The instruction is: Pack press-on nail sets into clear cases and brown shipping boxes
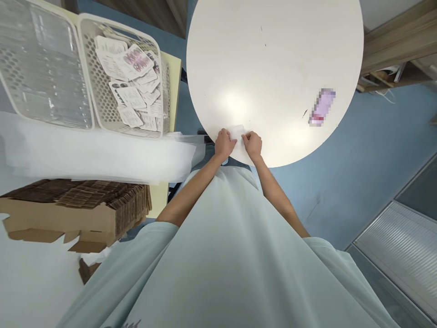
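Note:
On the near edge of the round white table (276, 54), a small white piece that looks like thin paper or wrap (236, 131) lies between my hands. My left hand (225, 144) has its fingers bent over the left side of this piece. From the other side my right hand (253, 144) pinches its right edge between thumb and fingers. White on white, the piece's outline is faint, and I cannot tell whether anything is wrapped inside it.
A pixelated purple object (322, 107) lies on the table's right part. To the left are a basket of printed cards (131, 86), a basket of clear plastic packs (51, 64), a stack of white sheets (102, 155) and an open carton of folded brown cardboard (61, 218).

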{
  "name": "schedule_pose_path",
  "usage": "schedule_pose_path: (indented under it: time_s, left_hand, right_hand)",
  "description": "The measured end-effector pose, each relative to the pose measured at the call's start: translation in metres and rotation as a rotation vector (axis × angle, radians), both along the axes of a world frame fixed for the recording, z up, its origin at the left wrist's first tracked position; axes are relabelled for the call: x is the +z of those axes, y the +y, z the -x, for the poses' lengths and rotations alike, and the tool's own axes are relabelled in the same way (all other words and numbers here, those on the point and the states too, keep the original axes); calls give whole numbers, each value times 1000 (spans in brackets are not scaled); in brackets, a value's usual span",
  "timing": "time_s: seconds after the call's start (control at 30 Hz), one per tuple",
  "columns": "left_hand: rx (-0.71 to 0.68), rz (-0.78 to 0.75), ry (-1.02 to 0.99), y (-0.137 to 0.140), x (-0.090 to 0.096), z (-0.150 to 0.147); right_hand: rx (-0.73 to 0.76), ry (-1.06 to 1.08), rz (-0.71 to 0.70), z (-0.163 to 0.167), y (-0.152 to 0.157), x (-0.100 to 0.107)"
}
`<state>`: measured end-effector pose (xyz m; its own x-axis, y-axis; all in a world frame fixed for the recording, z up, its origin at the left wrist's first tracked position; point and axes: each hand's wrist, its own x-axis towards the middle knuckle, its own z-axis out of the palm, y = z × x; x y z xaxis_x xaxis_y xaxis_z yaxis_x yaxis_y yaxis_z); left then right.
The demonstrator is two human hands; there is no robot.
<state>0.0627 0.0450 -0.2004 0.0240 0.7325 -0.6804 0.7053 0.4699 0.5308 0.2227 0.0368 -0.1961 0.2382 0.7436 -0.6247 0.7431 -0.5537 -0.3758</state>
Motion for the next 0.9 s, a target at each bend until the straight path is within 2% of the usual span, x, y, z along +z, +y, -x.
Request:
schedule_pose_path:
  time_s: [0.2, 0.37, 0.5, 0.7, 0.9]
  left_hand:
    - [-13, -55, 2, 18, -2, 28]
    - [57, -111, 45, 52, -11, 67]
    - [73, -113, 93, 75, -7, 90]
    - [-16, -148, 106, 67, 9, 77]
    - [-84, -177, 105, 45, 12, 70]
  right_hand:
    - [2, 23, 34, 25, 16, -5]
    - [52, 70, 0, 70, 51, -17]
    - [111, 80, -3, 95, 76, -18]
    - [177, 86, 35, 89, 80, -4]
    - [218, 146, -12, 59, 54, 24]
